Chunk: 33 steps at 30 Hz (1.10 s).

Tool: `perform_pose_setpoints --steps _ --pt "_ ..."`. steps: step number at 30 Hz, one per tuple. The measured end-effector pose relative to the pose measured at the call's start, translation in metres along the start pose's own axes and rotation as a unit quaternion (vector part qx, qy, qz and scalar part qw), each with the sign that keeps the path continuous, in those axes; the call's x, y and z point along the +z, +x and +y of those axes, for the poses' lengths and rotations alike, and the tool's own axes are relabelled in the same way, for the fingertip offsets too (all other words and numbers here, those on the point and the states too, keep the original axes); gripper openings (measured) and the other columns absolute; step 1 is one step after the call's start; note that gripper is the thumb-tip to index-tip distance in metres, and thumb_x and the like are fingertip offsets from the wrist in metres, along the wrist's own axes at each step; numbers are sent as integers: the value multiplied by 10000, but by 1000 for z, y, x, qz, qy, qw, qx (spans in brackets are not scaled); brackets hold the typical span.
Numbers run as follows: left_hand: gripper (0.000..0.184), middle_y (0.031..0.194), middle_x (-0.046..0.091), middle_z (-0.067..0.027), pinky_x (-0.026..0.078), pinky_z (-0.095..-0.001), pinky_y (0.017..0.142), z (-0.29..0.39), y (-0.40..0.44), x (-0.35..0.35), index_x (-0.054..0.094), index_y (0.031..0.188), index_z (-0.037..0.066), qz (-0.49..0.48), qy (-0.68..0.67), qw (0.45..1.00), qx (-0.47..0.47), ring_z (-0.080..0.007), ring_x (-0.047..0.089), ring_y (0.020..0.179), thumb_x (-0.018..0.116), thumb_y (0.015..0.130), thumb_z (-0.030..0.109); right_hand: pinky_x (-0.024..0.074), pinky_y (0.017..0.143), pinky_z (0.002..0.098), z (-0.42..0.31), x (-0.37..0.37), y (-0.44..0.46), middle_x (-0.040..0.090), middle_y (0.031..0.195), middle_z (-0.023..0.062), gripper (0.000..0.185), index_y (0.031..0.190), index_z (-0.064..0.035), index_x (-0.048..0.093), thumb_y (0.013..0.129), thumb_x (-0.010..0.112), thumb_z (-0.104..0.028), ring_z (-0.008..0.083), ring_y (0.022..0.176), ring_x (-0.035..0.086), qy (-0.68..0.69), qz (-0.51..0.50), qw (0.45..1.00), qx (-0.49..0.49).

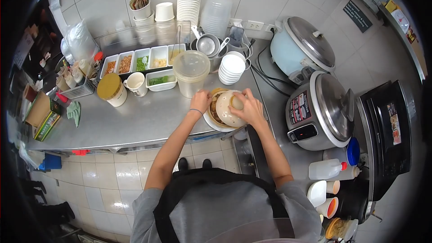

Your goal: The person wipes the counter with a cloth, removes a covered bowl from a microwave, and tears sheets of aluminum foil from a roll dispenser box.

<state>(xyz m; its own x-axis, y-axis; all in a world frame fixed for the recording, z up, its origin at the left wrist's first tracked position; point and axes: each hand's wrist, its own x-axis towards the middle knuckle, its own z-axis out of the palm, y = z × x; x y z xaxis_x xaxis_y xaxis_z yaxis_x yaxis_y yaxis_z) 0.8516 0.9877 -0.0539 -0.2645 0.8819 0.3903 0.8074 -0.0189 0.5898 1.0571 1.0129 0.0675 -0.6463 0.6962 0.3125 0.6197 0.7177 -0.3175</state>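
Speckled cream lid sat tilted over a round pot, near the front edge of the steel worktop. It left the pot's left side uncovered, and brown food showed there. A white plate lay beneath the pot. The right hand had its grip closed about the lid's knob, thumb and fingers curled to either side. The left hand was at the pot's left rim with its fingers bent inward; whether that grip had hold of the rim or only touched it, I could not tell. A tall lidded tub stood just behind the left hand, and a stack of white bowls stood behind the pot. Farther left were a tray of green leaves, a white cup and a yellow-lidded tub. To the right stood a steel-lidded cooker.
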Motion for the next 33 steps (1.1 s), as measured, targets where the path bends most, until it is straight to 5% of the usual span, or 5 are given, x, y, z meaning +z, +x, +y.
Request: perform_pose_setpoints --steps 13,19,25,30,33 --pt "162 914 592 -54 451 -195 658 -93 -304 -196 568 1002 18 220 -631 671 -321 -87 522 754 586 848 66 496 657 441 2 28 17 486 956 106 470 1030 -112 630 637 720 -353 315 783 609 3 -21 1000 -21" --pt "765 1222 527 -227 399 -365 979 -219 -534 -159 494 1221 -42 -130 121 685 -706 -320 494 1165 803 609 299 499 675 423 5 44 16 488 970 102 473 1044 -116 624 646 718 -354 311 794 608 -2 -47 999 -24" --pt "485 747 662 -173 492 -423 693 -161 -388 -180 674 719 -6 -197 81 816 -537 -313 646 717 621 754 475 481 765 421 13 53 9 514 1085 100 525 1134 -133 591 700 686 -413 303 927 580 6 -43 998 -55" --pt "447 1073 639 -53 470 -286 824 -39 -183 -162 601 1143 63 -158 -479 804 -314 -140 592 981 471 922 429 354 976 394 89 90 12 477 1275 148 574 1284 -85 490 840 570 -441 313 1130 489 74 42 996 32" --pt "713 1369 388 -90 362 -408 980 -30 -115 -74 315 1376 81 -95 -573 722 -376 -206 405 1232 463 871 562 298 1039 363 118 107 8 491 1292 110 662 1318 -15 406 917 373 -541 257 1221 429 588 -83 710 379"
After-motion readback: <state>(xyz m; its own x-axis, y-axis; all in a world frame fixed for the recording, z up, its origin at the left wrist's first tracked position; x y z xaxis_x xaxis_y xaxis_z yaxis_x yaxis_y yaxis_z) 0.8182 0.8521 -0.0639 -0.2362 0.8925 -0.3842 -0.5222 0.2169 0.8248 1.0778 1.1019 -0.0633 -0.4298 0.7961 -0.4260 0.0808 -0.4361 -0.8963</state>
